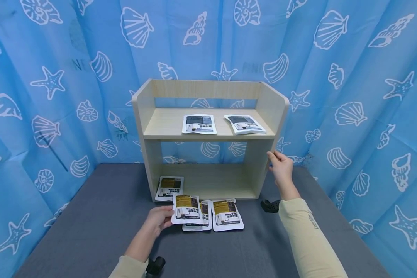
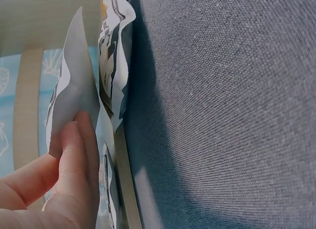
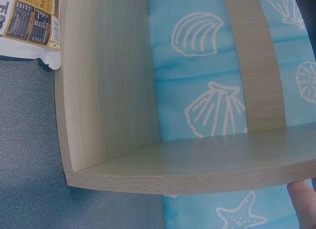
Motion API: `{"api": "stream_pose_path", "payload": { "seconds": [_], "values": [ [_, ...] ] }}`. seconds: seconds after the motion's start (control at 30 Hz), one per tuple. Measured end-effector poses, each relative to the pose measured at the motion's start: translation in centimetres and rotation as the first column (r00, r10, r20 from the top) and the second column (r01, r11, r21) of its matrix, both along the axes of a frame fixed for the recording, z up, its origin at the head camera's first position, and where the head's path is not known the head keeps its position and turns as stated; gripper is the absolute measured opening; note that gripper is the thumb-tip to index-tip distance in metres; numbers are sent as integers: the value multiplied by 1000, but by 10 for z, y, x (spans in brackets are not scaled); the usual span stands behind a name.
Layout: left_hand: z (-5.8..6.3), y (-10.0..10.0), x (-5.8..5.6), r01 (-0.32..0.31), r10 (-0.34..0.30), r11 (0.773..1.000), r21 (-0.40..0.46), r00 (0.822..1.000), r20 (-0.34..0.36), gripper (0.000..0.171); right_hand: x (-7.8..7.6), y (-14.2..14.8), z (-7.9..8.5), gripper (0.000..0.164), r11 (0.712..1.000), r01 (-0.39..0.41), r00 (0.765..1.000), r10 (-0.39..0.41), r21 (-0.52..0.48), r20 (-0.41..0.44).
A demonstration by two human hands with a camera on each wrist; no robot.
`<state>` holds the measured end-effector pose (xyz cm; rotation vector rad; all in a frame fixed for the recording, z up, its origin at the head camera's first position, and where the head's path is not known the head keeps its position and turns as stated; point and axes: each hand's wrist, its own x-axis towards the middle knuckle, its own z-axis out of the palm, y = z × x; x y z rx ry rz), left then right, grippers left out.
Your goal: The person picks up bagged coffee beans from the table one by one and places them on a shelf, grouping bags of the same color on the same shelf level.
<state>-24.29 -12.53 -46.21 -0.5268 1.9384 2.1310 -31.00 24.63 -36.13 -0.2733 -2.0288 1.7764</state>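
Observation:
My left hand pinches a white pouch with a gold and dark label by its left edge, thumb on one face and fingers behind. In the head view this pouch overlaps another pouch lying on the table. A further pouch lies just right of them, in front of the shelf. My right hand is at the outer right side of the wooden shelf, fingertips against the panel's edge. The right wrist view shows only a finger at that panel.
On the upper board lie a left pouch and a right pouch with dark labels. Another gold-labelled pouch rests at the lower board's left end. The dark grey table holds the shelf, with a blue shell-print curtain behind.

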Motion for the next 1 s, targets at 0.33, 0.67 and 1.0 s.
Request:
{"api": "stream_pose_path", "payload": {
  "seconds": [0.33,0.67,1.0],
  "values": [
    [-2,3,-7,-10,10,1000,11,1000,-4,35,1,0,1,46,1000,2,1000,-2,0,12],
    [-3,7,-13,-7,7,1000,8,1000,-28,34,1,-1,1,46,1000,9,1000,-9,-2,13],
    [-5,15,-21,15,-15,1000,-2,1000,-27,34,1,0,-1,45,1000,2,1000,-2,9,-22]
  ]
}}
